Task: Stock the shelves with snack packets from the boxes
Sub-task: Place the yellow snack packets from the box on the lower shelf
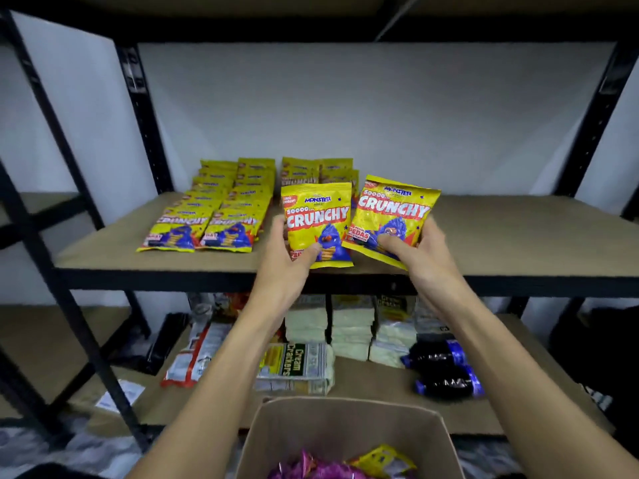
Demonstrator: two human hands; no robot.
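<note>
In the box (345, 430), pink packets (311, 471) are seen, cut off below. A snack bag (318, 216) is gripped by the left hand (290, 252), a second bag (394, 206) by the right hand (422, 250).

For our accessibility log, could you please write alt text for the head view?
The left hand holds one yellow snack packet and the right hand a second packet at the shelf front, right of rows of matching packets. An open cardboard box sits below.

We list one shelf (518, 236), brown board in black frame (145, 133), bearing yellow packets (207, 216) in overlapping rows, left of centre.
</note>
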